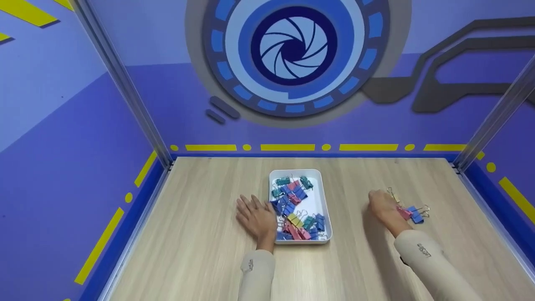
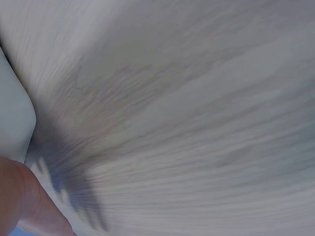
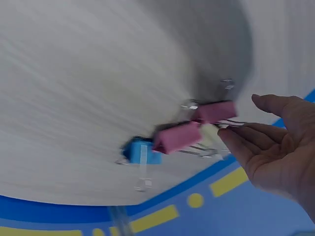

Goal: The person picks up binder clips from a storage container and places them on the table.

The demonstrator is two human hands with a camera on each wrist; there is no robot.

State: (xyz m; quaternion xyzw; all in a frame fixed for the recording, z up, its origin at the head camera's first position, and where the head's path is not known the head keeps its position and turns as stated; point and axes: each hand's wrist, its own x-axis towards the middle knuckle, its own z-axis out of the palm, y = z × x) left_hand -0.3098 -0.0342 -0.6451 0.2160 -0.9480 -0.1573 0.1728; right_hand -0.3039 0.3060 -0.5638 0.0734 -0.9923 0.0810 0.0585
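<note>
- The loose clips lie at the right of the bench, well apart from the white tray; the right hand is at their left side, and is plainly the nearer of the two hands.
- In the right wrist view two pink clips lie nearly end to end, a pale yellow clip partly hidden beside them; the blue clip is at the right end of the group, seen from the head.
- The right hand's thumb and fingers stand apart, the fingertips close by the nearer-lying pink clip's wire handles; nothing seems to be gripped, though whether skin meets wire cannot be told.
- The left hand lies spread on the bench at the tray's left side, its thumb side against or just beside the wall; it grips nothing that shows.
- The tray's long axis runs near to far; it is a shallow, smooth, probably plastic rectangle with rounded corners, holding a jumble of blue, green, pink and yellow binder clips.
- The clips have wedge-shaped coloured bodies, apparently painted metal, and shiny looped wire handles; the bench has a pale, streaked wood grain.
</note>
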